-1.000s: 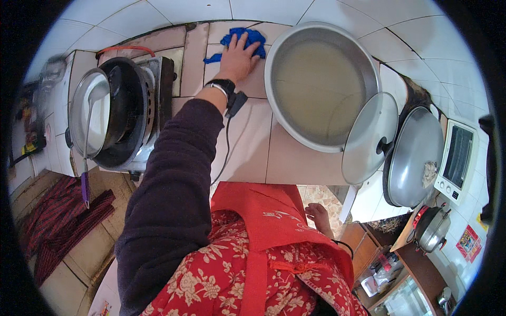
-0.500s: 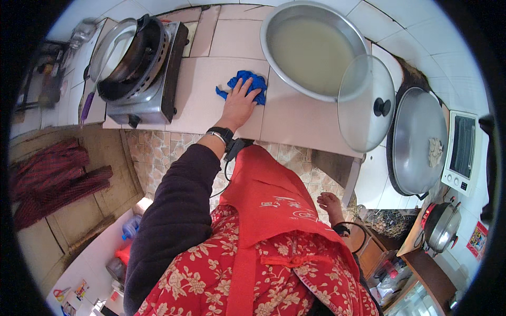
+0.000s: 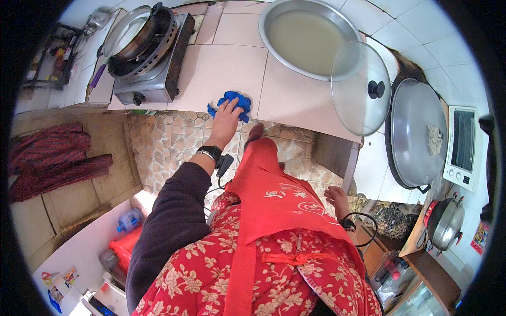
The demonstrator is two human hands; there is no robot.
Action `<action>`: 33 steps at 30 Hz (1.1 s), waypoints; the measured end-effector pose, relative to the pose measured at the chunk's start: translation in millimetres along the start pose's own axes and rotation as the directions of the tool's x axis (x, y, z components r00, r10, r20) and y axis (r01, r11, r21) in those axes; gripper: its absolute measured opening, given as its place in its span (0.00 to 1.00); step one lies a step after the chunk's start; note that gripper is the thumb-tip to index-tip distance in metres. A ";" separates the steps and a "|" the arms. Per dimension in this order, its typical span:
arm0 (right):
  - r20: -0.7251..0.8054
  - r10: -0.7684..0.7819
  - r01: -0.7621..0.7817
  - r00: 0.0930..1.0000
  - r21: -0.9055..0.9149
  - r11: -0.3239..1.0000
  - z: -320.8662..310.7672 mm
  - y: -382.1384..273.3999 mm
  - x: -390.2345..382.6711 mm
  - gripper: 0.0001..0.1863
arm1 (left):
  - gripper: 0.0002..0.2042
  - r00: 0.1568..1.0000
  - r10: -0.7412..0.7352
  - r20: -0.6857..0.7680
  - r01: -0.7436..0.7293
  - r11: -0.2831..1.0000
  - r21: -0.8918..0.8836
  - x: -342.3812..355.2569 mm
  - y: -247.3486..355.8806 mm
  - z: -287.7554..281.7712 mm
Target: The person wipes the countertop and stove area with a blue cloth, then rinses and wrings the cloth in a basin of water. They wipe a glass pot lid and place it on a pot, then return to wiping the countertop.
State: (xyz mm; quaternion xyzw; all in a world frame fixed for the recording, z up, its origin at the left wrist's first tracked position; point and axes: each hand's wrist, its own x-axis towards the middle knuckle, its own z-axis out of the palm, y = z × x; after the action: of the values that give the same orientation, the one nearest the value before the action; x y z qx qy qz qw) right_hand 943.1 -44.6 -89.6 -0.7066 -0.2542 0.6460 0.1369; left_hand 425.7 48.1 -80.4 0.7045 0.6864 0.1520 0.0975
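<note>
My left hand presses a crumpled blue cloth at the front edge of the pinkish tiled counter, fingers lying over the cloth. Some of the cloth sticks out on either side of the fingers. At my right side hangs my right hand, below the counter's edge. Its fingers are loosely bent and apart, and I see nothing in them.
On the left stands a gas stove with a pan. A metal basin of cloudy liquid sits at the back, overlapped by a glass lid. Farther right are a large grey lid and a white oven.
My left hand has drawn the blue cloth toward me and slightly left, from the counter's middle to its front edge. My right hand still hangs at my side.
</note>
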 end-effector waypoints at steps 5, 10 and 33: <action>-0.021 0.017 -0.017 1.000 -0.001 1.000 4.8 -17.9 4.1 0.14 | 0.15 0.993 -0.025 0.118 0.037 0.994 -0.099 -7.8 -10.3 -25.5; 0.020 0.088 -0.086 0.996 -0.075 0.993 18.2 -46.3 14.6 0.13 | 0.16 0.996 -0.087 -0.034 0.085 0.993 -0.079 14.9 -43.9 -39.8; -0.269 -0.212 0.224 0.939 0.013 0.974 48.0 -230.5 2.7 0.16 | 0.14 0.995 0.104 -0.001 -0.103 0.984 -0.148 103.4 -55.1 -4.9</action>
State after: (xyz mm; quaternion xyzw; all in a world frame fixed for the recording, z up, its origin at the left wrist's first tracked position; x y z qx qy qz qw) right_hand 854.0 142.4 22.3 -0.7512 -0.2961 0.5316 0.2560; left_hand 373.5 152.9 -86.5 0.7305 0.6355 0.2050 0.1434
